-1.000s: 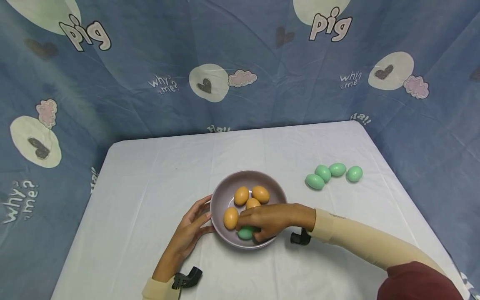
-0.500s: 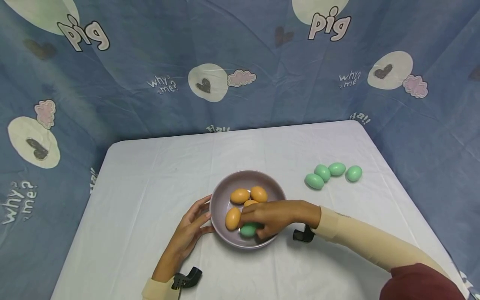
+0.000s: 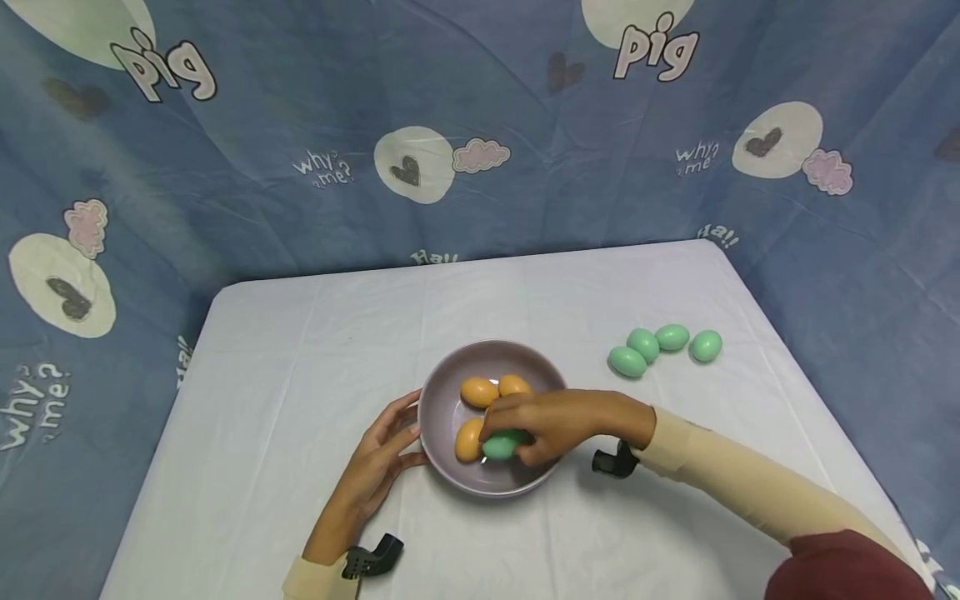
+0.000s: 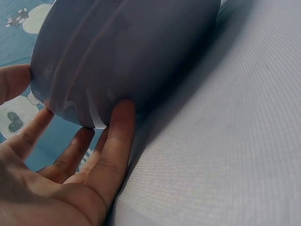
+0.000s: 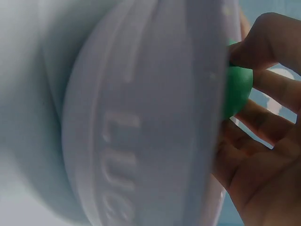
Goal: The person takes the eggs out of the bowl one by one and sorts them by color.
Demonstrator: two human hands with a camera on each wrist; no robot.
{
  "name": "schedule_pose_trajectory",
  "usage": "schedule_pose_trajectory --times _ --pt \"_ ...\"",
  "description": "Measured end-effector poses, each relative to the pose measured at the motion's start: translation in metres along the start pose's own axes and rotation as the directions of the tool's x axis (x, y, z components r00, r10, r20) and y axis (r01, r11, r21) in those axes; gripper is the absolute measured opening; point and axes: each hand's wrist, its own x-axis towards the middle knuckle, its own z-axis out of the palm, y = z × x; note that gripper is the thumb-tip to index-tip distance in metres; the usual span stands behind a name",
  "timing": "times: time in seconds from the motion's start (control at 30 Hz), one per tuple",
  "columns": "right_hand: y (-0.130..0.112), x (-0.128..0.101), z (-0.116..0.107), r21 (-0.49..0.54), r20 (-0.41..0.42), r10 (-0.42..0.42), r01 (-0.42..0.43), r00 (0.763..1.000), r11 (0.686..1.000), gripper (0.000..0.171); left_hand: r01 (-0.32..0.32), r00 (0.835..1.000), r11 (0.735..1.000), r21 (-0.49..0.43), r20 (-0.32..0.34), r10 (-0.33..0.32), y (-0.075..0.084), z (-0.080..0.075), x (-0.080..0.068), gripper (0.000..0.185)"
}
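A mauve bowl stands on the white-covered table. My left hand rests its spread fingers against the bowl's outer wall on the left; in the left wrist view the fingertips touch the wall. Inside the bowl, my right hand pinches a green egg between thumb and fingers. That egg shows just past the rim in the right wrist view. Orange eggs lie in the bowl: one close to the right fingers, one behind, and another partly covered by the hand.
Several green eggs lie grouped on the table at the right rear. Blue patterned cloth hangs behind the table and at its sides. Each wrist wears a black camera mount, such as the left one.
My right hand has risen slightly and shifted right, bringing the green egg with it. Orange eggs in the bowl have rolled and shifted. My left hand stays against the bowl.
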Motion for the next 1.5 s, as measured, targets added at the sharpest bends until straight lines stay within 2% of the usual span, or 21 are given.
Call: schedule_pose_trajectory --times 0.13,0.3,0.57,0.73,1.0,1.2,1.5 --pt "0.001 -0.007 -0.008 -0.008 -0.049 0.001 -0.002 0.999 1.0 0.044 -0.001 1.0 1.0 0.001 -0.003 0.001 0.001 0.001 0.0 0.057" --pt "0.001 -0.017 -0.017 0.034 -0.1 0.029 -0.026 0.995 0.999 0.047 0.004 1.0 1.0 0.008 -0.012 -0.004 0.001 0.001 0.0 0.057" --pt "0.0 -0.04 -0.034 0.107 -0.155 0.137 -0.121 0.978 0.987 0.047 0.011 1.0 1.0 0.001 -0.018 -0.01 0.002 0.002 0.001 0.057" --pt "0.003 -0.059 -0.041 0.141 -0.212 0.212 -0.184 0.954 0.973 0.05 0.014 1.0 1.0 -0.004 -0.01 -0.014 0.004 0.003 0.001 0.057" --pt "0.012 -0.096 -0.044 0.178 -0.327 0.299 -0.252 0.896 0.951 0.047 0.022 1.0 1.0 0.008 -0.02 -0.022 0.002 0.001 0.002 0.056" --pt "0.025 -0.13 -0.043 0.201 -0.419 0.362 -0.303 0.833 0.931 0.048 0.029 0.999 0.999 0.022 -0.037 -0.028 0.002 0.002 0.002 0.056" --pt "0.04 -0.167 -0.035 0.239 -0.493 0.45 -0.382 0.745 0.893 0.044 0.039 0.998 0.999 0.037 -0.053 -0.037 0.0 0.004 0.003 0.056"
